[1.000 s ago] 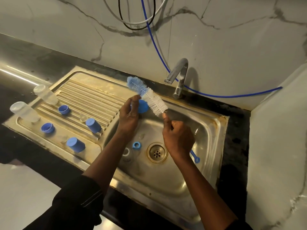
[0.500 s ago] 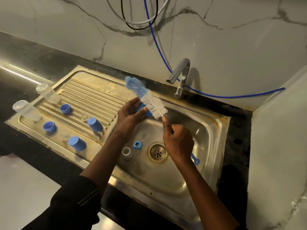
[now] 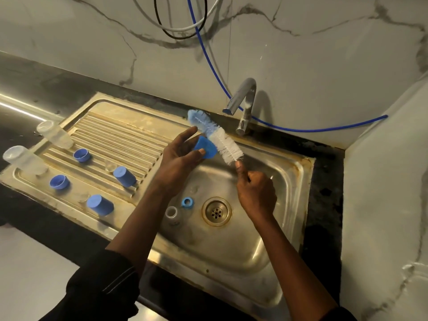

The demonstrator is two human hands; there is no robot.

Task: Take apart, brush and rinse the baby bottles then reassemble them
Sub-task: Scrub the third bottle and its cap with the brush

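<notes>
Pinched in the left grip [image 3: 178,156], a smooth blue plastic cap [image 3: 205,150] is held over the steel sink [image 3: 298,172], twelve o'clock from the drain [image 3: 216,212]; the right grip [image 3: 256,193] clasps the bottle brush [image 3: 222,141] handle, fuzzy bristles against the cap.

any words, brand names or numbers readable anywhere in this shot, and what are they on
None can be read.
The blue cap in the left hand, the bottle brush held by the right hand, the clear bottles on the drainboard and the tap show no legible print; any markings on the bottles are too blurred to tell.
</notes>
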